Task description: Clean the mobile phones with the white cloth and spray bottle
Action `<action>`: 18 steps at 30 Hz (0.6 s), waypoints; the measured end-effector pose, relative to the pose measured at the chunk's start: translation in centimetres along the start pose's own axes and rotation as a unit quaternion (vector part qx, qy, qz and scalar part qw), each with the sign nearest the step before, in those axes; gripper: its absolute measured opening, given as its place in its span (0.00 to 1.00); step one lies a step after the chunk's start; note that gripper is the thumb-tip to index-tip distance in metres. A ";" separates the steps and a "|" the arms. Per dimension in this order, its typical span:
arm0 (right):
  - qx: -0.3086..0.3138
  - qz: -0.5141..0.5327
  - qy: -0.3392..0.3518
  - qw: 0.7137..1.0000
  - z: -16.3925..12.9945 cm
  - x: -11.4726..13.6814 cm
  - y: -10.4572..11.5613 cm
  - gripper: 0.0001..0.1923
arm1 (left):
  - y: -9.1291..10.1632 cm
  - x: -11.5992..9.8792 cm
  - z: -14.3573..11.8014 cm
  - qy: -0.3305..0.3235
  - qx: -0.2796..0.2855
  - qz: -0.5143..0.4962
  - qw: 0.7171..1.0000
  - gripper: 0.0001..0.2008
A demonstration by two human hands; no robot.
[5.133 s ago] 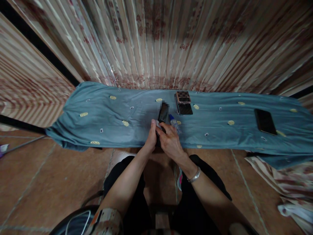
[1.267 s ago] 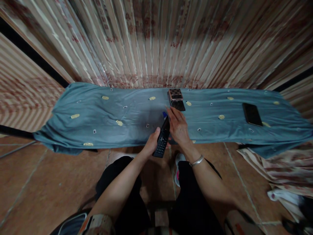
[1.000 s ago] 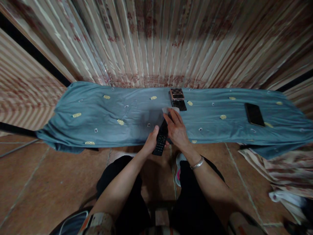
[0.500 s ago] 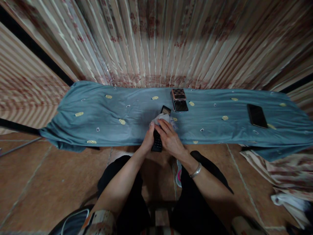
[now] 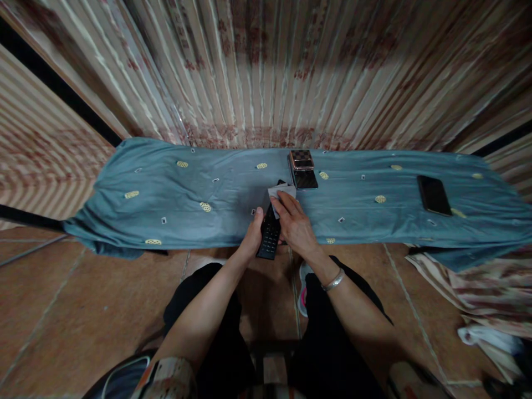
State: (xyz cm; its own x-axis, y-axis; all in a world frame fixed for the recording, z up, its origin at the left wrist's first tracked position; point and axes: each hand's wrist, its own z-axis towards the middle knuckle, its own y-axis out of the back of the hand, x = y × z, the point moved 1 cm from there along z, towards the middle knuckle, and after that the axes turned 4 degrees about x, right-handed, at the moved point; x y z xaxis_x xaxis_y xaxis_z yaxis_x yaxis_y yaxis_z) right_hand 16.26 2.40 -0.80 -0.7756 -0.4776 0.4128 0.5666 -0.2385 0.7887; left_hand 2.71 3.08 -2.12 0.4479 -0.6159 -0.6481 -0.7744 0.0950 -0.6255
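Note:
My left hand (image 5: 251, 237) is wrapped round the side of a black flip phone (image 5: 270, 239), which is unfolded with its keypad half towards me. Pressed under the fingers of my right hand (image 5: 296, 226) is a folded pale grey cloth (image 5: 286, 190), lying over the upper half of the phone. The cloth and fingers hide most of the phone's screen. Just beyond the hands, a second flip phone (image 5: 305, 177) with a brown checkered part stands unfolded on the blue cloth cover (image 5: 233, 216).
A black smartphone (image 5: 434, 195) lies at the right of the covered bench. Behind it hangs a striped, flowered curtain (image 5: 249, 72). Dark poles (image 5: 62, 83) run at both sides. My knees are under the near edge, above a tiled floor (image 5: 103, 299).
My right hand has moved the cloth slightly up and to the right over the phone, baring more of the keypad. The phone's screen, visible before, is now mostly covered.

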 end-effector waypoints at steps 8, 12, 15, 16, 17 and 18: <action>-0.012 0.004 -0.038 0.999 -0.1 -1.1 -0.1 0.29 | -0.7 -1.2 -0.9 -0.006 -0.031 0.056 0.998 0.35; -0.003 -0.003 -0.022 1.000 -0.6 0.1 -0.4 0.27 | -0.5 -1.0 -0.5 -0.040 -0.050 0.030 0.997 0.33; 0.014 0.010 -0.012 1.000 -0.7 1.1 -0.5 0.27 | 0.0 -0.6 0.0 -0.086 -0.056 0.016 0.995 0.31; 0.019 0.016 -0.008 1.000 -0.7 1.4 -0.5 0.27 | 0.2 -0.5 0.1 -0.098 -0.056 0.016 0.993 0.31; 0.023 0.021 -0.005 0.999 -0.7 1.6 -0.5 0.26 | 0.4 -0.5 0.3 -0.108 -0.056 0.015 0.992 0.30; 0.027 0.024 -0.002 0.999 -0.7 1.9 -0.4 0.26 | 0.5 -0.4 0.4 -0.115 -0.055 0.016 0.992 0.30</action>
State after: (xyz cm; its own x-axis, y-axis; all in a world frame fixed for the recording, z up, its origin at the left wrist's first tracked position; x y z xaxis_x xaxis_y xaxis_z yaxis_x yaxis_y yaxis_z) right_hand 14.78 1.00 -0.69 -0.7492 -0.4842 0.4519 0.5870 -0.1696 0.7916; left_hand 2.32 3.70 -2.32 0.5023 -0.4187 -0.7566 -0.8284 0.0179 -0.5599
